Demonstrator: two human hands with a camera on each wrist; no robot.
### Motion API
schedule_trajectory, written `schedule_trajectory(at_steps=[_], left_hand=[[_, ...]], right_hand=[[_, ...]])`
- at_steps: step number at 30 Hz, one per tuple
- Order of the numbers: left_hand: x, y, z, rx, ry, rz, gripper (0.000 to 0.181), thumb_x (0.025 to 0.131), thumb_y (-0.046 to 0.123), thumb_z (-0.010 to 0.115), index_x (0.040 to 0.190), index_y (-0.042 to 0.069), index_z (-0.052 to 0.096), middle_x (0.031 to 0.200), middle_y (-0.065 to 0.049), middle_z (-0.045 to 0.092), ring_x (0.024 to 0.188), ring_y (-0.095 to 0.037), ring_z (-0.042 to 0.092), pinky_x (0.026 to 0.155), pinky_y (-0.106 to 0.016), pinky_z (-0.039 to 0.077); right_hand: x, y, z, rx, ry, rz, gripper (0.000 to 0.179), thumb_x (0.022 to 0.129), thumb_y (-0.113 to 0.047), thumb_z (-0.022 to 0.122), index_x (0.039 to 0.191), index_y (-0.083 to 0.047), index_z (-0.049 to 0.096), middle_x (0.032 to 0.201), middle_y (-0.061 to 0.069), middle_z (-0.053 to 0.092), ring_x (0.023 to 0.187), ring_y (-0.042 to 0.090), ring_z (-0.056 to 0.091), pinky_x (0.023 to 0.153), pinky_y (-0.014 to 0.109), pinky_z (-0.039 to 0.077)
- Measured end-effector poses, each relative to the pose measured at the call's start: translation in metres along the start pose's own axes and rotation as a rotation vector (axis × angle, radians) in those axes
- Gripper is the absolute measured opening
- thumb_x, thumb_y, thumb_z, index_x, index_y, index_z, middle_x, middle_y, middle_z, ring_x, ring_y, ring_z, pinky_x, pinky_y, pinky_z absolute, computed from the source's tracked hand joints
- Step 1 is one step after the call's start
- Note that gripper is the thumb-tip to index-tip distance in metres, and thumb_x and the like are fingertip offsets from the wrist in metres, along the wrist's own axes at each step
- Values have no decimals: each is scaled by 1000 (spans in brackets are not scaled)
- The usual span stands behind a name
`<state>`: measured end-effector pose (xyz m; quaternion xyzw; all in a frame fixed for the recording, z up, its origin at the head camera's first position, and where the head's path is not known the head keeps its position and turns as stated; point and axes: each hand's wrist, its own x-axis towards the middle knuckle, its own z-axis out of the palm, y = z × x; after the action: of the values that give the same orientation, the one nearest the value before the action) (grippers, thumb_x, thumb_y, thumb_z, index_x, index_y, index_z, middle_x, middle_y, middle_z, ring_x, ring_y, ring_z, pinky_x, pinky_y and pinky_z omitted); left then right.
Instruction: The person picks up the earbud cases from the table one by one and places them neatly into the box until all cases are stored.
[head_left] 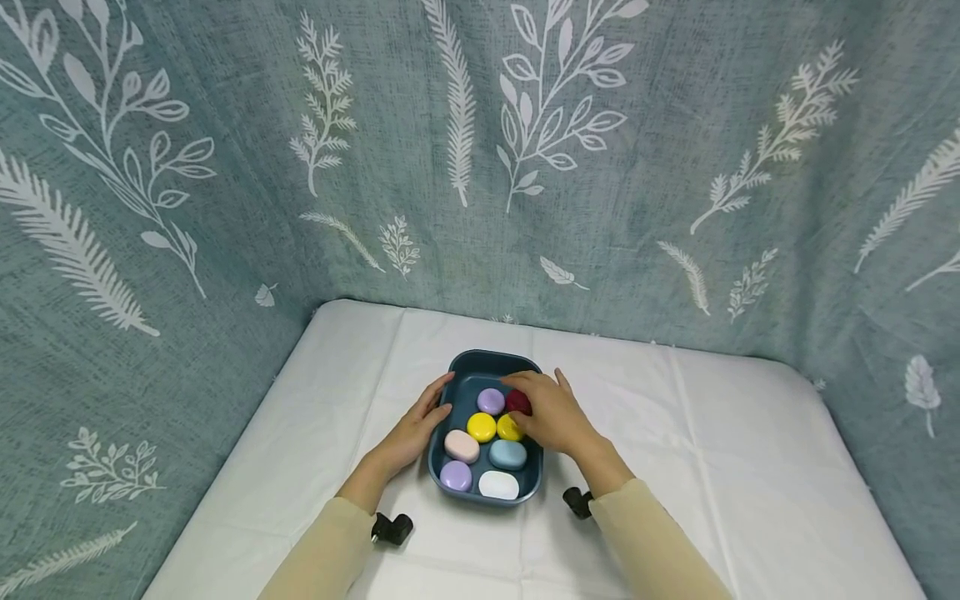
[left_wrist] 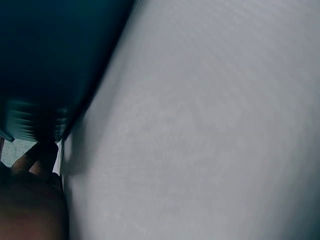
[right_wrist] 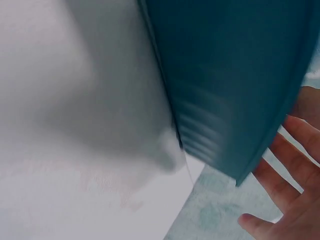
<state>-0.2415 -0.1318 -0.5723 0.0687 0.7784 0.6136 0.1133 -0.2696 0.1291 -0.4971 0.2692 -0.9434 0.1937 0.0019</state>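
Note:
A dark blue tray (head_left: 467,379) stands on the white cloth, holding smooth, rounded, soap-like pieces. My left hand (head_left: 408,433) grips its left side, thumb at the rim and fingers along the outer wall. Over the right rim reaches my right hand (head_left: 553,410), thumb and fingers around a dark red round piece (head_left: 517,402), which they partly cover. Left of that lies a purple piece (head_left: 491,401). Two yellow pieces (head_left: 482,427) sit nearer, the right one partly under my thumb. Pink (head_left: 461,447), blue (head_left: 507,454), purple (head_left: 456,476) and white (head_left: 498,485) pieces fill the near end.
White cloth (head_left: 637,400) covers the table around the tray. A grey-green curtain with white leaf prints (head_left: 480,150) hangs behind and at both sides. Small black devices show at the left wrist (head_left: 392,529) and right wrist (head_left: 577,502).

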Motion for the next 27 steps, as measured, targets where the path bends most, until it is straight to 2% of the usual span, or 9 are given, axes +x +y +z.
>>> schedule_trajectory(at_steps=[6, 11, 18, 27], left_hand=[[1, -1, 0, 9, 11, -8, 47, 102, 41, 43, 143, 58, 26, 160, 12, 21, 149, -19, 18, 120, -53, 16], [1, 0, -1, -5, -1, -7, 48, 102, 43, 43, 145, 56, 25, 160, 11, 20, 150, -19, 18, 120, -54, 15], [0, 0, -1, -35, -9, -1, 49, 101, 44, 44, 145, 54, 26, 161, 8, 19, 150, -21, 16, 120, -55, 14], [-1, 1, 0, -6, 1, -15, 47, 101, 46, 44, 143, 59, 25, 160, 12, 20, 150, -19, 18, 120, -53, 15]], right_hand=[[-18, 5, -14, 32, 39, 23, 55, 86, -24, 73, 138, -19, 53, 138, 2, 55, 133, 25, 47, 115, 62, 20], [-35, 14, -22, 16, 44, 36, 57, 86, -26, 73, 139, -19, 52, 139, 3, 54, 131, 25, 49, 114, 58, 26], [-61, 24, -30, -4, 58, 28, 62, 84, -27, 75, 140, -18, 51, 136, 2, 55, 124, 27, 53, 103, 55, 40], [-90, 32, -34, -30, 8, 95, 62, 82, -38, 76, 138, -21, 53, 129, 0, 57, 113, 23, 59, 94, 49, 48]])
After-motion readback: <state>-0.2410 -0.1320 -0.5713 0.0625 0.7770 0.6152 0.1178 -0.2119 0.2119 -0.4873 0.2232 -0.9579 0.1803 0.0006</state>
